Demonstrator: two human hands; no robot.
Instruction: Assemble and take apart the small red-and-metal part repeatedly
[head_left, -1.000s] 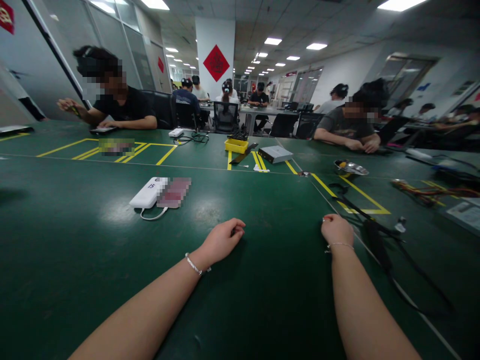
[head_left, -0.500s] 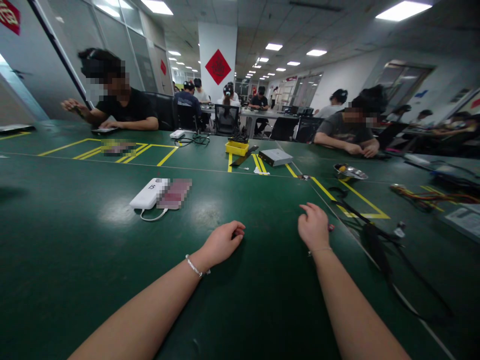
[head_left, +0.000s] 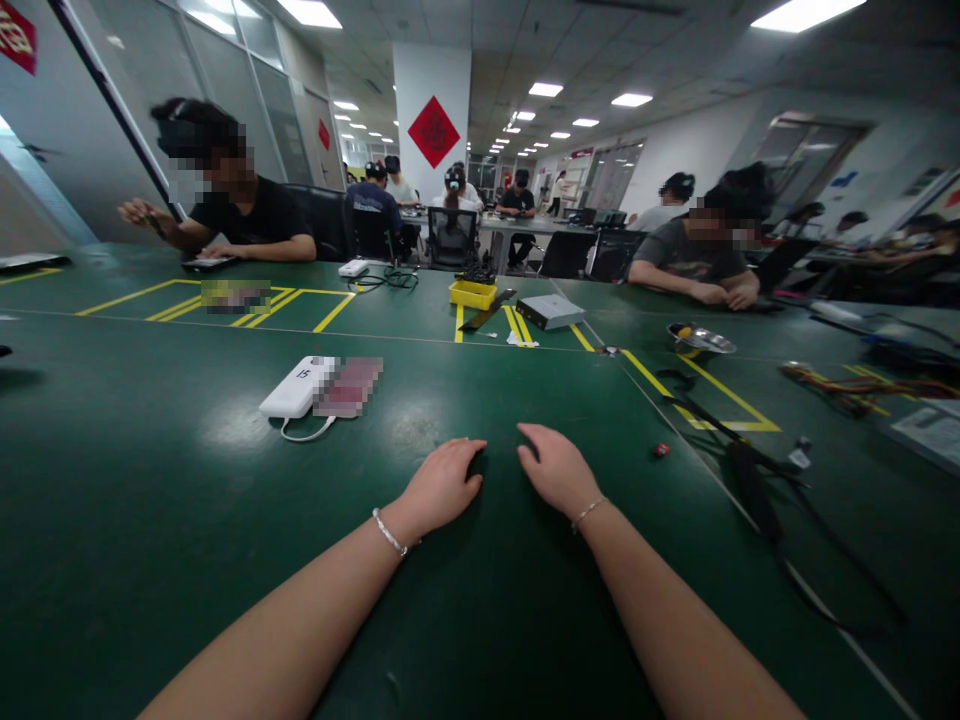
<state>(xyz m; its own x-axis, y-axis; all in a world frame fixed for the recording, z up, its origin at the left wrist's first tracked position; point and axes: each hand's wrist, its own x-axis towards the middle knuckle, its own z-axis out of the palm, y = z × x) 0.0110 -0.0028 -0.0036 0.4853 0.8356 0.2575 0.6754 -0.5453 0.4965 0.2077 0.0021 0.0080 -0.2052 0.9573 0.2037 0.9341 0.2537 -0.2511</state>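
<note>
My left hand (head_left: 441,484) rests over the green tabletop (head_left: 420,640), a bracelet on its wrist. Its thumb and fingers are apart with nothing between them. Facing it, my right hand (head_left: 559,468) is likewise open and holds nothing. A narrow gap separates the two sets of fingertips. To the right of my right hand lies a small reddish object (head_left: 660,450), too small to name. Beyond my left hand sit a white power bank (head_left: 294,388) with a short white cable and a blurred-out flat reddish item (head_left: 349,387) beside it.
A black cable (head_left: 754,490) runs along the right side. Farther back are a yellow tray (head_left: 472,295), a grey metal box (head_left: 550,312), a shiny metal dish (head_left: 709,341) and colored wires (head_left: 832,388). Two people sit across the table, with others behind.
My right hand has moved left, close to my left hand, uncovering the small reddish object. My left hand has stayed in place, its fingers a little straighter.
</note>
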